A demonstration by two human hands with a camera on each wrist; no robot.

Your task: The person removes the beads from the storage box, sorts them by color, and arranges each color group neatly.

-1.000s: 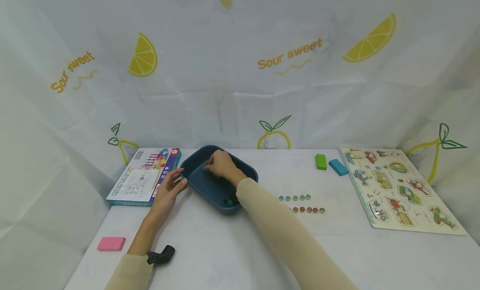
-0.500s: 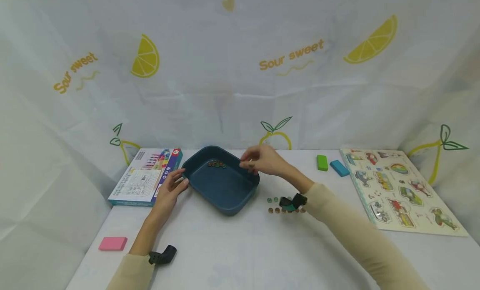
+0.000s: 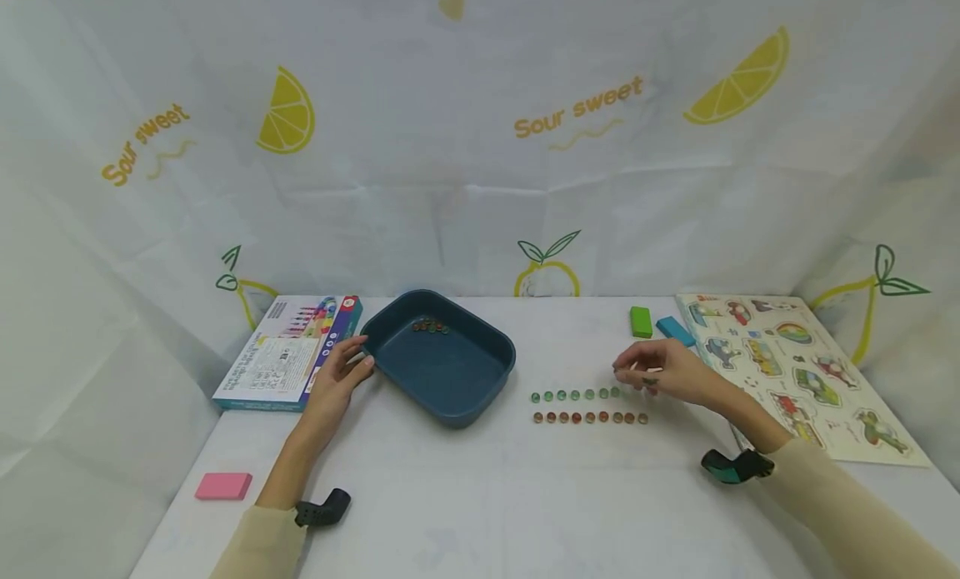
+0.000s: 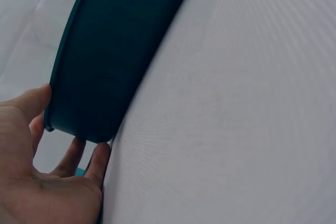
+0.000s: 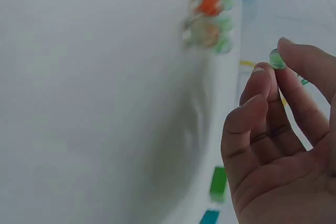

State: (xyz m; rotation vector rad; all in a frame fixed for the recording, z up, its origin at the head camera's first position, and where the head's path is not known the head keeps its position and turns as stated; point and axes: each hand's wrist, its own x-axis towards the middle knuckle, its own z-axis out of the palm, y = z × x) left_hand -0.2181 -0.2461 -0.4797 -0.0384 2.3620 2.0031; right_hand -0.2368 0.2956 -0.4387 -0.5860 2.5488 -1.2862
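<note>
A blue-grey plastic bin (image 3: 442,371) stands left of centre, with several marbles (image 3: 431,326) grouped at its far end. My left hand (image 3: 333,391) touches the bin's left corner; in the left wrist view the thumb (image 4: 39,98) meets the rim and other fingertips lie against the end wall. Between thumb and fingertips, my right hand (image 3: 667,369) pinches a small green marble (image 5: 276,59). This hand is just above the right end of a row of green marbles (image 3: 575,395). Nearer the front runs a longer row of orange-red marbles (image 3: 576,418).
Behind the right hand lie a green block (image 3: 641,321) and a blue block (image 3: 675,331). A picture puzzle board (image 3: 847,396) sits at the right, partly under the right forearm. At the left are a flat printed box (image 3: 277,371) and a pink block (image 3: 223,486).
My right hand has come out of the bin and moved right, over the end of the green row, uncovering the marbles in the bin and both rows. The left hand stays at the bin's corner.
</note>
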